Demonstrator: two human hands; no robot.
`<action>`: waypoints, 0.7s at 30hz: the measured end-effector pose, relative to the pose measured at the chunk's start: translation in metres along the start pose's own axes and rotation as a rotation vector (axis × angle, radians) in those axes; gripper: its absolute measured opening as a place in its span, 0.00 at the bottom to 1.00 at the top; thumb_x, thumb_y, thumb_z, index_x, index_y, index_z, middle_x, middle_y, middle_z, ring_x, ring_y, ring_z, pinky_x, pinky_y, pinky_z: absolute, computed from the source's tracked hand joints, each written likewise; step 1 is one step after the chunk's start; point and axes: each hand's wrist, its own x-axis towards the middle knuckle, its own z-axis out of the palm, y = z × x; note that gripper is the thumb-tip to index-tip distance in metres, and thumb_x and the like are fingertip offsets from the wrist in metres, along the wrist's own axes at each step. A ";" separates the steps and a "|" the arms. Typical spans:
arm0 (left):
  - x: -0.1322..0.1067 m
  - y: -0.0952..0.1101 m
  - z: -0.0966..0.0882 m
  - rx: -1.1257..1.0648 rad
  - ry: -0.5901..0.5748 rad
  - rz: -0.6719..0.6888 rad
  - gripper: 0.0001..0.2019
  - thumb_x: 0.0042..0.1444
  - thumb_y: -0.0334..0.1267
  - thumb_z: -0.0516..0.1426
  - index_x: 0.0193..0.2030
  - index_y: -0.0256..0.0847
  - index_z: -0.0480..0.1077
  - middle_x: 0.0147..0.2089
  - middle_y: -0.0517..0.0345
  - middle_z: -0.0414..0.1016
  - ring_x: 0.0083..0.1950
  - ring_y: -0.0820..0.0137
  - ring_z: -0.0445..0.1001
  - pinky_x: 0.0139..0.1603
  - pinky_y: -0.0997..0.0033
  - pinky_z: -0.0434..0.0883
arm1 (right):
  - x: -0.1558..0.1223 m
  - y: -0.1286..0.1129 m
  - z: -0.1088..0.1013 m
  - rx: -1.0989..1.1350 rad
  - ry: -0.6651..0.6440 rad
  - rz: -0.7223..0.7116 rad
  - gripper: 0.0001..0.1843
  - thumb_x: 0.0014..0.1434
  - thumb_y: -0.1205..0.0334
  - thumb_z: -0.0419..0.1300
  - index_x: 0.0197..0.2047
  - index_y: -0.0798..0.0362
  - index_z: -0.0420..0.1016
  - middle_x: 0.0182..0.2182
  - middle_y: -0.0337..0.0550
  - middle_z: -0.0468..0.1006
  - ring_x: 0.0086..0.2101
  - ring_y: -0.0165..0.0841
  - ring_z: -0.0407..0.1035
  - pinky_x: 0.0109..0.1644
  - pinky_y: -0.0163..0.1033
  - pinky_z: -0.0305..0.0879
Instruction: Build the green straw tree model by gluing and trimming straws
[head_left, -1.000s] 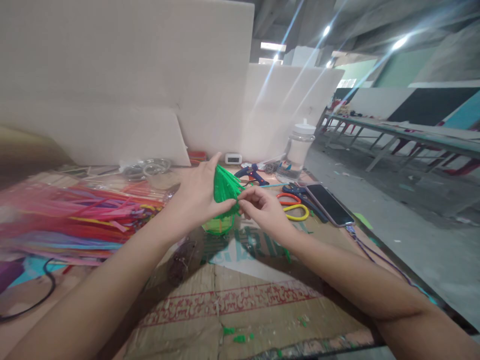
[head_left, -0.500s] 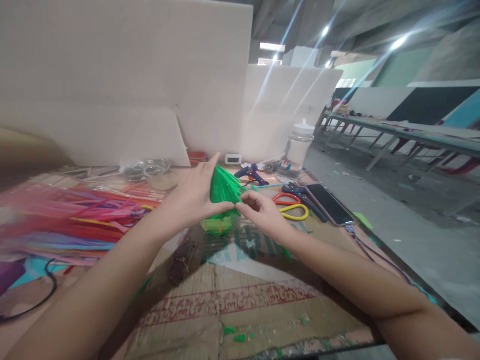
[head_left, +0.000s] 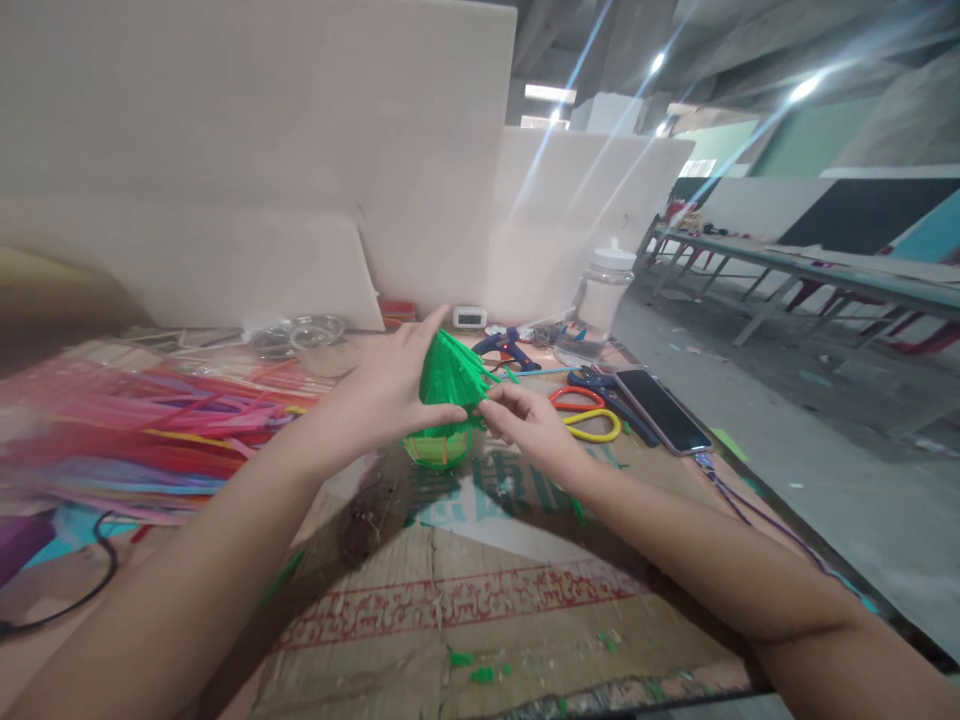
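Observation:
A green cone of narrow strips (head_left: 454, 372) stands above the cardboard, its point upward and its strip ends fanning out to the right. Below it shows a yellow-green rounded frame (head_left: 437, 450). My left hand (head_left: 390, 385) wraps the cone's left side, thumb across the front and fingers behind, partly hidden. At the cone's lower right edge, my right hand (head_left: 521, 425) pinches the end of a green strip between thumb and index finger. Just right of that hand lie scissors with one red and one yellow handle loop (head_left: 592, 425).
Colourful fuzzy strips (head_left: 172, 430) spread over the left side. Behind the cone are a blue glue gun (head_left: 510, 348), a small digital clock (head_left: 469, 317) and a clear water bottle (head_left: 596, 305). A phone (head_left: 664, 410) with a cable lies right. Cardboard (head_left: 450, 610) bears green scraps.
The view has shifted slightly. My right fingers have moved a little right along the cone's edge, while my left hand keeps its hold on the cone.

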 end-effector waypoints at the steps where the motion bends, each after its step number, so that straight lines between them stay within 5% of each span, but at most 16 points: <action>1: 0.000 -0.001 0.000 -0.001 0.002 0.007 0.54 0.48 0.58 0.64 0.74 0.42 0.40 0.69 0.35 0.59 0.69 0.46 0.61 0.65 0.46 0.63 | -0.001 -0.001 0.000 0.028 -0.005 -0.002 0.21 0.60 0.42 0.57 0.27 0.51 0.65 0.21 0.34 0.63 0.23 0.28 0.58 0.28 0.36 0.53; 11: 0.001 0.002 -0.001 0.012 -0.009 -0.007 0.54 0.48 0.57 0.64 0.74 0.39 0.41 0.68 0.34 0.60 0.68 0.46 0.63 0.64 0.46 0.63 | 0.002 0.000 0.001 0.124 -0.032 0.075 0.20 0.59 0.42 0.59 0.29 0.51 0.65 0.18 0.31 0.62 0.20 0.26 0.55 0.26 0.35 0.52; 17: 0.000 0.000 0.001 0.007 0.007 -0.009 0.53 0.49 0.58 0.64 0.74 0.43 0.40 0.67 0.37 0.62 0.66 0.47 0.64 0.64 0.46 0.64 | -0.004 0.001 0.005 -0.019 0.171 -0.172 0.17 0.56 0.56 0.65 0.44 0.48 0.63 0.33 0.37 0.71 0.30 0.29 0.66 0.32 0.37 0.61; 21: 0.000 -0.001 0.001 0.004 0.008 -0.004 0.53 0.48 0.58 0.64 0.74 0.43 0.41 0.67 0.37 0.62 0.66 0.47 0.64 0.64 0.46 0.64 | -0.008 -0.001 0.007 -0.074 0.158 -0.202 0.13 0.59 0.59 0.62 0.44 0.47 0.63 0.31 0.37 0.70 0.31 0.31 0.68 0.34 0.39 0.63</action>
